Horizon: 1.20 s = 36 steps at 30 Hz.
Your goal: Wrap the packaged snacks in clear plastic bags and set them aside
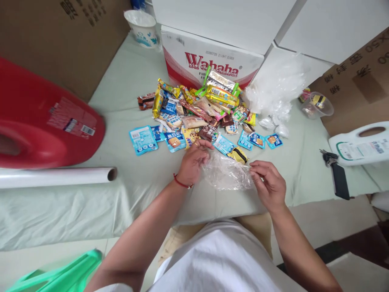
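Between my two hands a clear plastic bag [226,172] is stretched above the front edge of the table. My left hand [194,159] grips its left side, a red string bracelet at the wrist. The right side is pinched between the thumb and fingers of my right hand [269,180]. Just beyond the bag lies a heap of wrapped snacks [197,107]. Blue sachets [143,140] lie along the heap's near side. A yellow-wrapped snack [238,155] sits right behind the bag; whether it touches the bag I cannot tell.
A pile of clear bags [273,93] lies right of the snacks, before a Wahaha carton [209,61]. A paper cup [142,30] stands at back left. A red jug [45,121] and a film roll [57,177] flank the left; a white bottle [361,142] and keys [330,158] the right.
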Each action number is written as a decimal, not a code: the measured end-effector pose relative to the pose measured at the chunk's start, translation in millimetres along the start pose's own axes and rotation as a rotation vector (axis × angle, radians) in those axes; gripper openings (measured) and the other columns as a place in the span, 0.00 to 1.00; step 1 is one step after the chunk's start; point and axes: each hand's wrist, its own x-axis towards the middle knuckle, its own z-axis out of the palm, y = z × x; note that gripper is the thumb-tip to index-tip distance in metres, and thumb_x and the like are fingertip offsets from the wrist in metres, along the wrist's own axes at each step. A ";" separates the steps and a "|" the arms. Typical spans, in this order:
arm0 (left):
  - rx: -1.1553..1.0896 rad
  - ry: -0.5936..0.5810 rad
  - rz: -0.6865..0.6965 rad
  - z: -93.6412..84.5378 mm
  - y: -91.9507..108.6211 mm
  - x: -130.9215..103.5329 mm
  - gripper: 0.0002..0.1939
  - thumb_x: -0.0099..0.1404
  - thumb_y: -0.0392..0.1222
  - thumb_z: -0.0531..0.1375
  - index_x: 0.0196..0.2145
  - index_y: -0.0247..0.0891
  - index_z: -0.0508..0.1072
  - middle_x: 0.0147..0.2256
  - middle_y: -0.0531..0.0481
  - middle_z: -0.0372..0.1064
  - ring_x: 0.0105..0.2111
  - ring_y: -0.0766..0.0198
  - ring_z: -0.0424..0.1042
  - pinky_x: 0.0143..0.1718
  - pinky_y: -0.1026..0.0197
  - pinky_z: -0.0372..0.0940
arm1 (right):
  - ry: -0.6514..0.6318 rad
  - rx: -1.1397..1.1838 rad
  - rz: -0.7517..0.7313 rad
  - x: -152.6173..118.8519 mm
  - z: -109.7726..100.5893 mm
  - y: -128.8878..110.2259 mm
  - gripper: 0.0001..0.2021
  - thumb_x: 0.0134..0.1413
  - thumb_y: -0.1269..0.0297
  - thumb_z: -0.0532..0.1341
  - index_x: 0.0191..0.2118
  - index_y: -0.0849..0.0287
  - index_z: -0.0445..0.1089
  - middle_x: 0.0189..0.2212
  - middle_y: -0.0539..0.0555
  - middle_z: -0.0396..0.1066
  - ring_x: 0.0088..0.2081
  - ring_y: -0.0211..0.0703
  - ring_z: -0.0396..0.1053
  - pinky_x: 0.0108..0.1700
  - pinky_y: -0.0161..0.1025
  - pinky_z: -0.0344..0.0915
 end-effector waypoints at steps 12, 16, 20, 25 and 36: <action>0.259 -0.015 0.037 4.2 -11.5 -2.8 0.23 0.44 0.36 0.69 0.40 0.39 0.73 0.38 0.52 0.67 0.39 0.62 0.65 0.38 0.63 0.60 | 0.140 0.322 0.318 23.8 8.4 5.5 0.13 0.67 0.53 0.63 0.52 0.51 0.71 0.54 0.58 0.73 0.41 0.43 0.75 0.45 0.45 0.76; 0.029 0.050 -0.042 5.7 -14.7 -0.9 0.24 0.44 0.36 0.70 0.40 0.41 0.69 0.37 0.55 0.65 0.31 0.67 0.61 0.31 0.65 0.56 | 0.016 0.458 0.389 5.4 18.9 19.5 0.36 0.58 0.37 0.65 0.67 0.45 0.59 0.63 0.61 0.65 0.56 0.49 0.72 0.51 0.50 0.77; -0.007 0.016 -0.056 6.7 -17.7 -2.4 0.26 0.44 0.36 0.72 0.41 0.42 0.68 0.38 0.54 0.66 0.32 0.67 0.63 0.31 0.65 0.58 | -0.076 0.549 0.478 -14.4 40.2 17.2 0.51 0.43 0.40 0.76 0.69 0.43 0.55 0.58 0.61 0.69 0.54 0.49 0.73 0.51 0.49 0.76; 0.039 -0.109 -0.138 2.9 -13.2 -3.4 0.32 0.42 0.37 0.77 0.45 0.42 0.71 0.43 0.53 0.68 0.33 0.68 0.64 0.33 0.65 0.60 | 0.029 0.531 0.607 2.0 33.9 15.9 0.16 0.53 0.53 0.73 0.44 0.54 0.75 0.33 0.49 0.74 0.32 0.37 0.69 0.38 0.37 0.70; 0.115 -0.204 -0.259 -12.2 11.9 3.2 0.31 0.43 0.42 0.79 0.45 0.39 0.74 0.46 0.50 0.72 0.31 0.72 0.67 0.31 0.68 0.61 | -0.026 0.540 0.800 14.5 -34.3 38.5 0.15 0.46 0.56 0.76 0.38 0.56 0.80 0.27 0.48 0.72 0.28 0.36 0.67 0.32 0.35 0.65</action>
